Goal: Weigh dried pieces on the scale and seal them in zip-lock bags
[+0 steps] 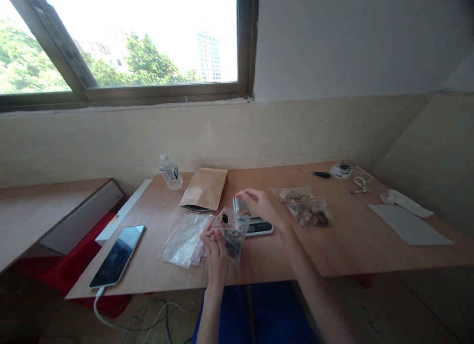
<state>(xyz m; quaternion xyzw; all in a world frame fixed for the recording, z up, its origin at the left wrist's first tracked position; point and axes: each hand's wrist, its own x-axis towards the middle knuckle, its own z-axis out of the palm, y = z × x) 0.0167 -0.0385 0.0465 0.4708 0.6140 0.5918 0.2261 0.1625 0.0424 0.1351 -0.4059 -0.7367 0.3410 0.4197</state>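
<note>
My left hand (pixel 216 250) is closed on the upper edge of a clear zip bag (pixel 233 237) with a red seal line. Dark pieces lie in the bag's lower part, and one small black piece (pixel 224 219) shows near its mouth. Over a white digital scale (pixel 268 228) hovers my right hand (pixel 261 203), its fingers stretched to the left with nothing visible between them. A round brown piece (pixel 243 214) appears at the scale's platform, partly behind the bag. To the left of the bag, flat clear zip bags (pixel 185 242) lie in a loose pile.
A kraft paper pouch (pixel 205 188) and a water bottle (pixel 171 173) stand behind. Filled zip bags (pixel 310 213) lie right of the scale. A phone (pixel 117 257) on a cable sits at left. A screwdriver (pixel 321 174), a white camera (pixel 340 170) and white paper (pixel 409 225) are at right.
</note>
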